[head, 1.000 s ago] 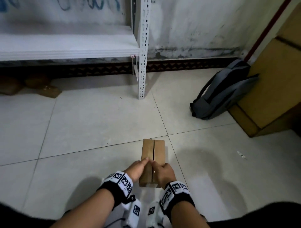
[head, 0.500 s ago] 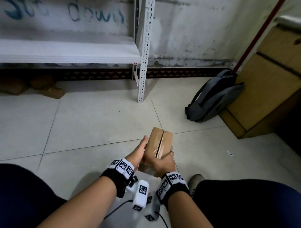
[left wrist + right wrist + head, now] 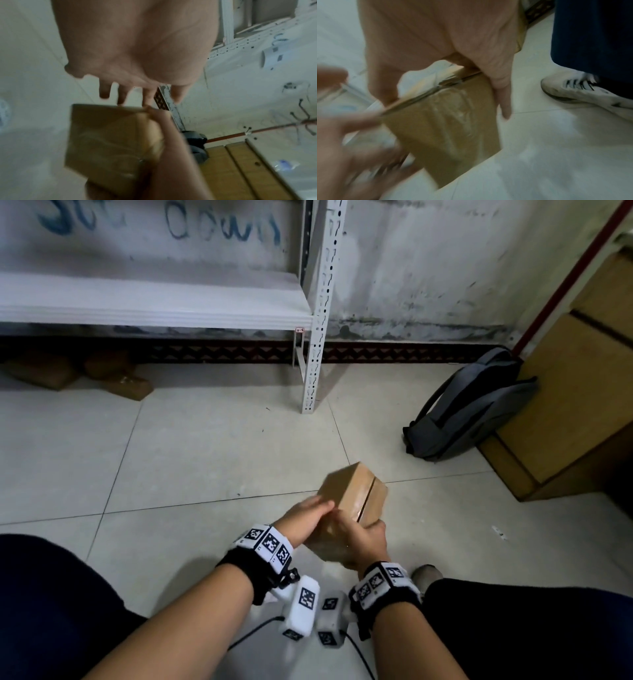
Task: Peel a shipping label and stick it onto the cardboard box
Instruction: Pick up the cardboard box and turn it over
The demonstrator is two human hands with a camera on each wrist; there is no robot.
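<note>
1. Cardboard box (image 3: 354, 494), small and brown, is held off the tiled floor (image 3: 205, 460) in front of the person, tilted so its far end points up and to the right. A dark seam runs along its top face between two flaps.
2. Right hand (image 3: 363, 541) grips the near right end of the box from below and behind, fingers curled round the corner; in the right wrist view the thumb lies along one side and a finger along the other, with crinkled clear tape on the brown face between them.
3. Left hand (image 3: 306, 517) sits at the near left side of the box. In the left wrist view its fingers (image 3: 123, 94) are straight and slightly spread, tips at the box's edge; whether they press it or only brush it I cannot tell, as the picture is blurred.
4. No shipping label can be made out on the box or in either hand.
5. White metal shelf (image 3: 154, 302) stands far left against the wall, its perforated upright (image 3: 318, 337) reaching the floor.
6. Grey backpack (image 3: 472, 405) leans at far right against a large cardboard carton (image 3: 565, 392).
7. Dark trouser legs frame the near edge, and a white shoe (image 3: 583, 89) rests on the floor just right of the box.
</note>
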